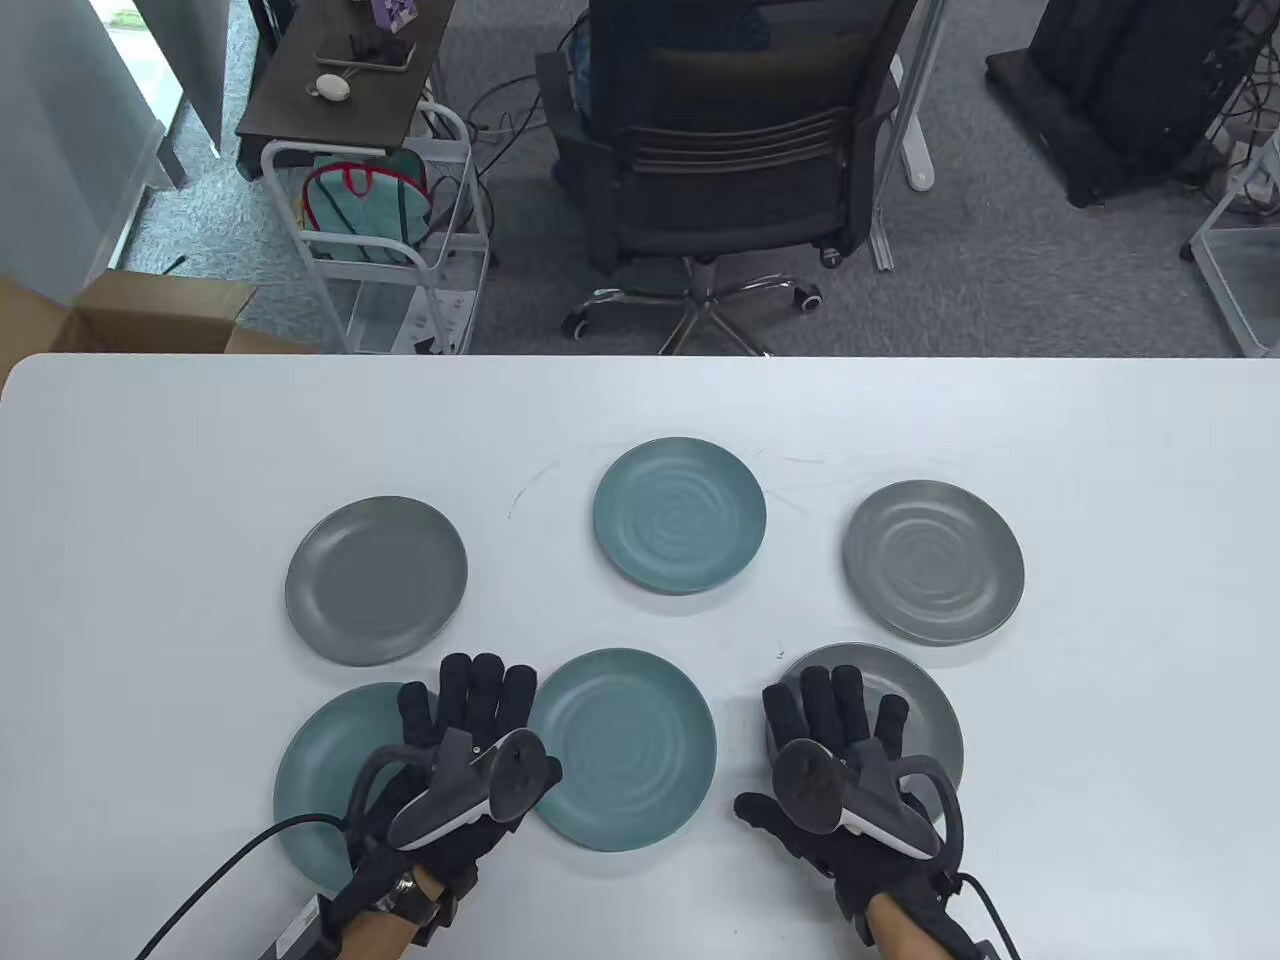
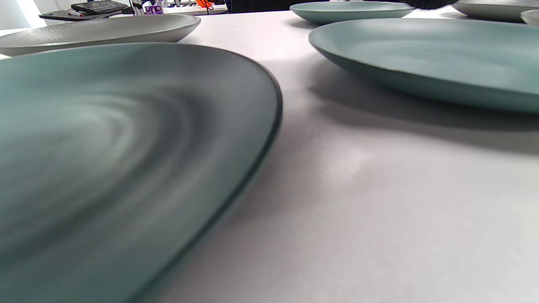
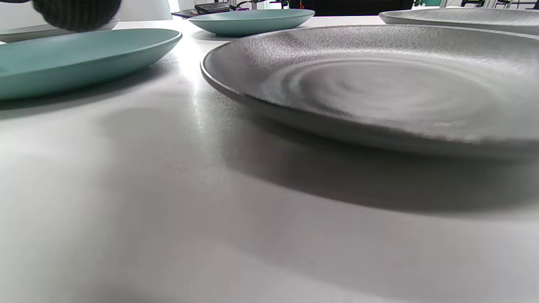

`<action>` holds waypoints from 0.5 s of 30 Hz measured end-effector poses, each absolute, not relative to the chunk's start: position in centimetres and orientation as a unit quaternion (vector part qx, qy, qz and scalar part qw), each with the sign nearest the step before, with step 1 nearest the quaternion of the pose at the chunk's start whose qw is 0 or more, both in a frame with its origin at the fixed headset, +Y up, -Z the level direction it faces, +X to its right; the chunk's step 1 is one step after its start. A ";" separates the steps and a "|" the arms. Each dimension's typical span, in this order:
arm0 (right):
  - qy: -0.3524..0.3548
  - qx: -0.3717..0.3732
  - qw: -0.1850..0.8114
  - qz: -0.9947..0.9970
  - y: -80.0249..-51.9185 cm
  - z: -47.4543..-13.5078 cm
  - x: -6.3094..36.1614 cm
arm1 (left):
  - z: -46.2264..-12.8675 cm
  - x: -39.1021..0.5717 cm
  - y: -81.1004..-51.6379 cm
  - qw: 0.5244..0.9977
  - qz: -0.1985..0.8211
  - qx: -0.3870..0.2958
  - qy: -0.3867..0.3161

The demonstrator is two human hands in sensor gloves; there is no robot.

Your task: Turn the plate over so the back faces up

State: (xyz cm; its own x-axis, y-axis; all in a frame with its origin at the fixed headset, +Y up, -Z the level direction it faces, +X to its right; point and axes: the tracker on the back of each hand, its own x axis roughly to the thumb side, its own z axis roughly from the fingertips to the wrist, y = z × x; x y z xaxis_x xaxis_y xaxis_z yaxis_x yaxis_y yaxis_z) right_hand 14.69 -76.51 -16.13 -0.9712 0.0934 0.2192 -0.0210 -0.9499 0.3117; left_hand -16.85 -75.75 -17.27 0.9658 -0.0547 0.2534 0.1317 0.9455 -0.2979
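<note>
Several plates lie face up on the white table (image 1: 150, 480): teal ones at near left (image 1: 320, 770), near middle (image 1: 630, 750) and far middle (image 1: 680, 515), grey ones at far left (image 1: 375, 580), far right (image 1: 932, 560) and near right (image 1: 925, 715). My left hand (image 1: 465, 720) lies flat, fingers spread, over the right edge of the near-left teal plate (image 2: 105, 160). My right hand (image 1: 835, 725) lies flat, fingers spread, over the left part of the near-right grey plate (image 3: 379, 88). Neither hand holds anything.
The near-middle teal plate shows in the left wrist view (image 2: 433, 63) and in the right wrist view (image 3: 76, 59). Beyond the table's far edge stand an office chair (image 1: 720, 170), a white cart (image 1: 385, 240) and a cardboard box (image 1: 120, 315).
</note>
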 end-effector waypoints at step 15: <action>0.158 0.111 0.016 0.981 -76.6 -16.2 14.3 | -17.4 -16.9 -75.8 0.978 -0.044 -0.162 -0.122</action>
State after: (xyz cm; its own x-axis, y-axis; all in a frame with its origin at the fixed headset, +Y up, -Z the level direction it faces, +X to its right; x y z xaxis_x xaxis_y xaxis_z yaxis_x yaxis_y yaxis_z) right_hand 14.34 -76.56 -16.22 -0.9748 0.0668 0.2130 0.0033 -0.9498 0.3128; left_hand -16.90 -75.83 -17.42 0.9663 -0.0465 0.2530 0.1255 0.9437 -0.3060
